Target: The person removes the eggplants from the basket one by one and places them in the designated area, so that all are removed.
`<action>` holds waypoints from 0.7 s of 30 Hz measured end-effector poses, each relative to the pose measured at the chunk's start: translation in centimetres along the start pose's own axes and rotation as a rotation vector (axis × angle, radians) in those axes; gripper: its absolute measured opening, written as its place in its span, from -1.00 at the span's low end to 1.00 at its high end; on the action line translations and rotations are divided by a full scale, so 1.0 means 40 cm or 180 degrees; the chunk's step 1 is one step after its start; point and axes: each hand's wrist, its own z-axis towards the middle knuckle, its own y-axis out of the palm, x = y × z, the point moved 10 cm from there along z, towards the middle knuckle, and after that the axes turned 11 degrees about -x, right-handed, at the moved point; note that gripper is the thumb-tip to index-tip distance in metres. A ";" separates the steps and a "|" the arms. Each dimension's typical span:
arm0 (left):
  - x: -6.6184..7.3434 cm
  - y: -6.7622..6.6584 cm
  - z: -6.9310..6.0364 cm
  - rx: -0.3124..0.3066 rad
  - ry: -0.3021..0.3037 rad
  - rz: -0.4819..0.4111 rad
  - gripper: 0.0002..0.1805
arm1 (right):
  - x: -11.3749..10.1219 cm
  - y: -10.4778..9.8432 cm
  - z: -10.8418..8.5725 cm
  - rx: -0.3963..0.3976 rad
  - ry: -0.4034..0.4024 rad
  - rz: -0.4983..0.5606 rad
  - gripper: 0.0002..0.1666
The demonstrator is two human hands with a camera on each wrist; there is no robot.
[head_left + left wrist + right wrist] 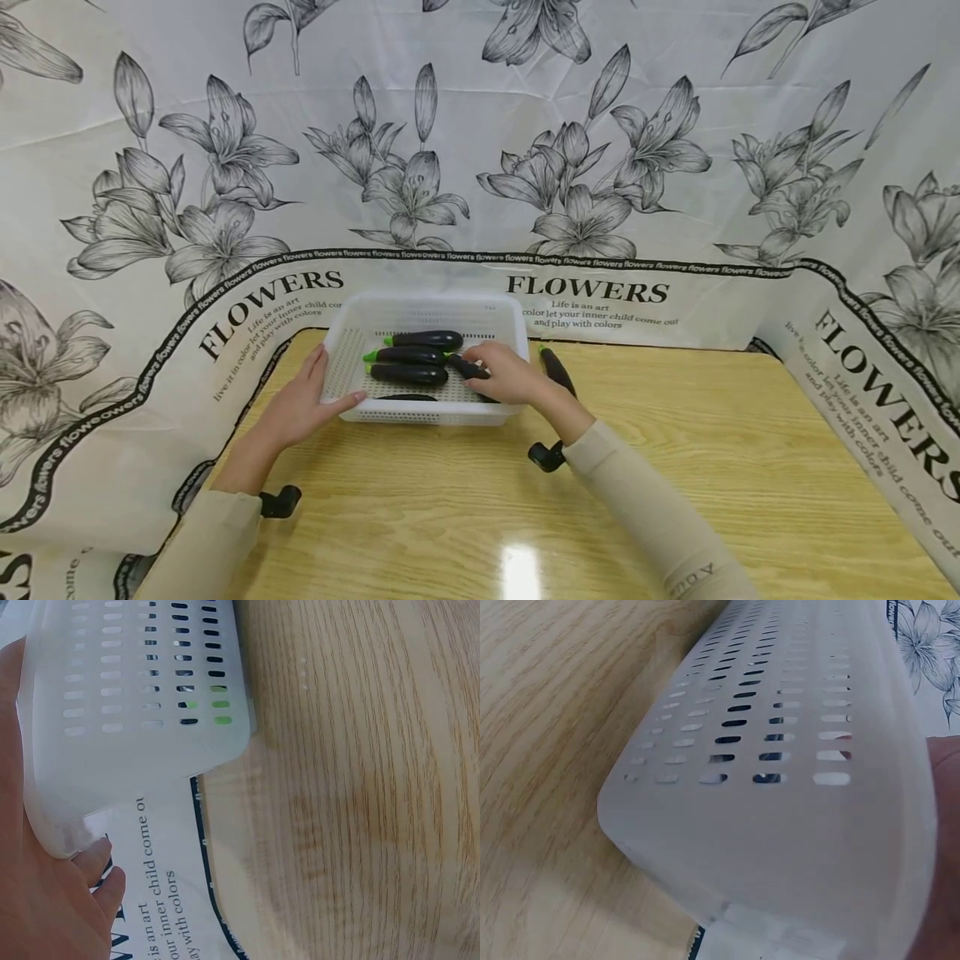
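I view a light yellow wood-grain table [735, 450] from afar, a bright patch of glare [520, 571] shining on its near part. Toward its far left, I see a white perforated basket [427, 411]; just right of that lies a dark eggplant [556, 367], green stem end pointing away, partly hidden from me.

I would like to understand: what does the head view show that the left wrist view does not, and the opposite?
Only the head view: the right hand holding a dark eggplant inside the white basket, three eggplants side by side there, seen from above, and another eggplant on the table to the right of the basket.

Only the left wrist view: green patches showing through slots in the basket's wall, seen from outside.

Both: the basket, the left hand touching it, the wooden table and the printed cloth.
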 end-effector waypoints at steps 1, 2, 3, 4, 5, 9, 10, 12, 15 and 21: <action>0.001 0.000 0.000 0.0002 0.0000 -0.0001 0.28 | 0.003 0.003 0.005 -0.0006 0.0036 -0.0018 -0.47; 0.002 0.000 -0.001 0.0007 0.0003 -0.0004 0.28 | 0.006 0.007 0.009 -0.0017 0.0093 -0.0016 -0.46; 0.002 0.000 -0.001 0.0012 0.0003 -0.0003 0.28 | 0.010 0.010 0.013 -0.0032 0.0158 -0.0026 -0.45; 0.002 0.000 -0.001 0.0013 0.0003 -0.0001 0.28 | 0.015 0.013 0.019 -0.0038 0.0225 -0.0041 -0.44; 0.002 -0.001 -0.001 0.0015 0.0001 -0.0002 0.28 | 0.019 0.017 0.024 -0.0043 0.0289 -0.0074 -0.44; 0.001 -0.002 -0.002 0.0020 -0.0004 0.0009 0.28 | 0.035 0.025 0.048 -0.0005 0.0527 -0.0175 -0.43; 0.000 -0.002 -0.001 0.0021 -0.0007 0.0010 0.28 | 0.039 0.026 0.053 0.0016 0.0584 -0.0198 -0.43; 0.000 -0.002 0.000 0.0022 -0.0012 0.0008 0.28 | 0.050 0.029 0.062 0.0063 0.0729 -0.0208 -0.43; -0.001 -0.001 0.001 0.0028 -0.0012 -0.0011 0.29 | 0.070 0.035 0.069 0.0125 0.0985 -0.0236 -0.42; -0.003 0.000 0.001 0.0026 -0.0002 -0.0018 0.30 | 0.094 0.046 0.075 0.0214 0.1314 -0.0260 -0.42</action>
